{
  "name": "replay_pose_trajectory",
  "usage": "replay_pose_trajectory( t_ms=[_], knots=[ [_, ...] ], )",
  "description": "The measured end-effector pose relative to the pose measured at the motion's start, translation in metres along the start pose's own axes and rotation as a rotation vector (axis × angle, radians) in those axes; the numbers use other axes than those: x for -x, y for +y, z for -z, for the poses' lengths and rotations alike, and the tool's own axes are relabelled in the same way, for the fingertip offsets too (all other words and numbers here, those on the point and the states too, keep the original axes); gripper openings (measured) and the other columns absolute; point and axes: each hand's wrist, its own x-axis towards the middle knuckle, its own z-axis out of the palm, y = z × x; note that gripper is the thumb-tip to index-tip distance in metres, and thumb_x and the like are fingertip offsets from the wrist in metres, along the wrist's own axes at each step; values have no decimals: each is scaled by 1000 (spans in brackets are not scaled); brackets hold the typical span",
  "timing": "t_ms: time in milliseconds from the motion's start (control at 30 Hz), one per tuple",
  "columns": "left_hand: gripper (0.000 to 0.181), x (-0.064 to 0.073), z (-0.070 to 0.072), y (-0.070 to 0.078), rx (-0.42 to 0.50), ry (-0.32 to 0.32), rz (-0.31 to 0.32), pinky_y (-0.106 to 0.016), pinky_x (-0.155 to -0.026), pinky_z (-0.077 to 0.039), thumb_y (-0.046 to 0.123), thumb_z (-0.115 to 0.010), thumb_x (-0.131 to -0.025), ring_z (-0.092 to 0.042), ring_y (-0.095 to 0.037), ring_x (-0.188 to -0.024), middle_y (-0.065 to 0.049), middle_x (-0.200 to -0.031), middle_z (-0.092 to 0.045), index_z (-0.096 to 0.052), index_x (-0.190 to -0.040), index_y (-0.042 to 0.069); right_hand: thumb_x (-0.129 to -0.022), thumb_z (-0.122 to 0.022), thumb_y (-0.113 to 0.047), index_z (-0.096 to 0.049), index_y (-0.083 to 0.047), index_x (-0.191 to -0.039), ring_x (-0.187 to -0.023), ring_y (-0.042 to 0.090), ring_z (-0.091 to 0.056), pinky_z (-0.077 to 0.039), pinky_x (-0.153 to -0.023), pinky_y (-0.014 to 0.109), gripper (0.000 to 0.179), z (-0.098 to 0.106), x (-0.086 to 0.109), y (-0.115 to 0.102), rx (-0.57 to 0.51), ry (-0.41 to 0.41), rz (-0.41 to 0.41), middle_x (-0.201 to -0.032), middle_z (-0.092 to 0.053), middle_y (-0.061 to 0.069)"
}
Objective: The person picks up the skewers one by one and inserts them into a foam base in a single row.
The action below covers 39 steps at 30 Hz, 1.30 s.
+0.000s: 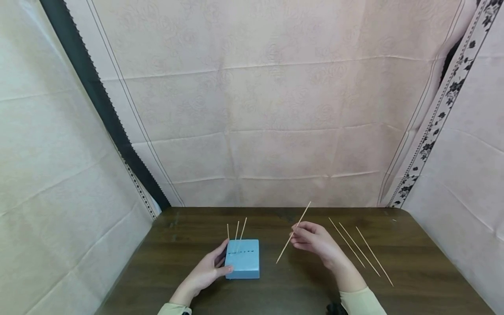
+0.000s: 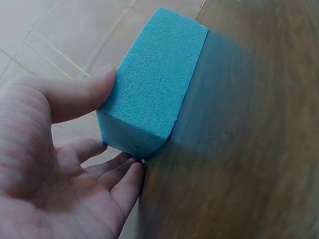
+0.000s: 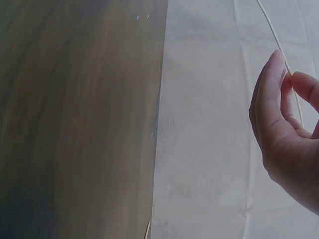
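Note:
My left hand [image 1: 205,270] grips a light blue foam block [image 1: 249,263] by its left side, the thumb on the near face and the fingers around the far side. A row of small dark holes runs across the block's top. Three thin wooden skewers [image 1: 243,227] stand in it, at slightly different slants. In the left wrist view the block [image 2: 154,74] lies between thumb and fingers, against the brown table. To the right of the block, my right hand [image 1: 320,243] pinches another skewer [image 1: 305,211] between thumb and fingers. That skewer is tilted, its lower end apart from the block.
Three loose skewers [image 1: 360,250] lie roughly parallel on the dark wooden table [image 1: 299,293], right of my right hand. Pale cloth [image 1: 275,109] hangs behind the table and on both sides. A small black object [image 1: 336,309] shows at the near edge beside the right sleeve.

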Motion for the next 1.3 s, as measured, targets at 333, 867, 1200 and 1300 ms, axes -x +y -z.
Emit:
replay_pose_trajectory(
  t_ms=[333, 867, 1200, 1300],
  knots=[
    [95, 2, 0, 3, 8, 1, -4, -60, -123, -31, 18, -82, -96, -26, -50, -156, -28, -173, -21, -23, -169, 1, -105, -68, -10, -59, 8, -130, -95, 23, -75, -64, -90, 39, 32, -26, -11, -2, 4, 53, 44, -101, -76, 12],
    [98, 1, -2, 2, 39, 2, -5, -58, -124, -29, 15, -83, -95, -22, -48, -158, -27, -174, -21, -21, -169, -2, -107, -68, -15, -65, 4, -123, -99, 33, -75, -65, -89, 37, 25, -69, -26, 0, 3, 112, 66, -106, -75, 20],
    [99, -3, 0, -1, 48, -1, -12, -57, -125, -28, 16, -83, -95, -21, -46, -159, -26, -174, -20, -21, -169, -1, -105, -70, -13, -70, 3, -117, -97, 31, -76, -65, -87, 33, 20, -90, -31, 2, 68, 162, 135, -110, -76, 23],
    [98, -3, 0, 0, 39, 0, -18, -58, -125, -29, 16, -83, -95, -22, -47, -158, -27, -174, -20, -21, -169, -1, -105, -71, -12, -72, 2, -116, -96, 31, -76, -65, -87, 33, 18, -95, -30, 4, 93, 175, 164, -108, -77, 22]
  ],
)
